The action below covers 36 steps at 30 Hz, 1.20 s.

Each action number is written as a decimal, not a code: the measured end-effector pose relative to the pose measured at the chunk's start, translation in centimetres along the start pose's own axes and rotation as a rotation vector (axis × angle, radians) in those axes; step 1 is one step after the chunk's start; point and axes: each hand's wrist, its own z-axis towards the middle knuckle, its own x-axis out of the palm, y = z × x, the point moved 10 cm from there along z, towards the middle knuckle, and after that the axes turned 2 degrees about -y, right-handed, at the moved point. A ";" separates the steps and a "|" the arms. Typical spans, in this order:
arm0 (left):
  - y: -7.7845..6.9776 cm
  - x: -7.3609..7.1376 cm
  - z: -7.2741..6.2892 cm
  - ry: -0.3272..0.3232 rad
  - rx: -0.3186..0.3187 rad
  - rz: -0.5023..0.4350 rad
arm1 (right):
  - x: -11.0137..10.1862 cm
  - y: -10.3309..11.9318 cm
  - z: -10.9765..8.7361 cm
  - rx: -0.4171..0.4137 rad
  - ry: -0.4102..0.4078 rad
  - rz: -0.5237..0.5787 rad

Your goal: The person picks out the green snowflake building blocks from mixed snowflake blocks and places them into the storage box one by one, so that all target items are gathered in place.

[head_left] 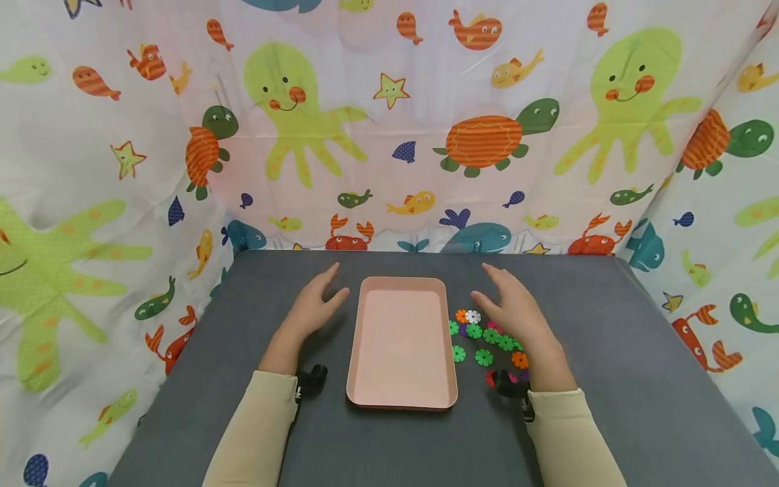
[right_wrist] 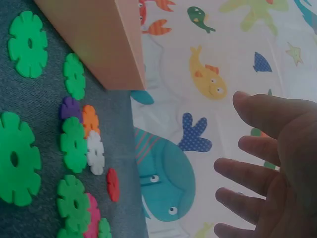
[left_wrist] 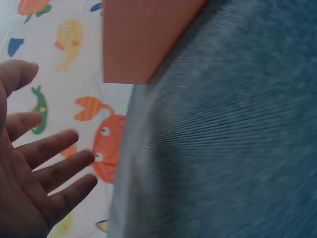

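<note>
A shallow pink tray (head_left: 403, 338) lies on the grey table between both hands. To its left hovers my left hand (head_left: 312, 308), fingers spread and holding nothing; the left wrist view shows the same hand (left_wrist: 44, 163) apart from the tray's corner (left_wrist: 143, 44). On the tray's other side my right hand (head_left: 517, 308) is held with fingers extended and nothing in its grasp. Several notched plastic discs (head_left: 483, 357) in green, orange, white, purple and pink lie beside the tray, some partly hidden under the right hand and wrist. The right wrist view shows green discs (right_wrist: 74, 144) near the tray wall.
The grey table (head_left: 645, 379) meets a white curtain (head_left: 377, 223) with sea-animal prints at its back edge. More curtain hangs along the left and right sides. Black wrist straps (head_left: 312, 380) sit at both cuffs.
</note>
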 end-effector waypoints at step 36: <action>1.7 5.8 0.6 0.058 0.047 -0.253 | 7.7 0.4 0.9 -0.165 0.162 -0.299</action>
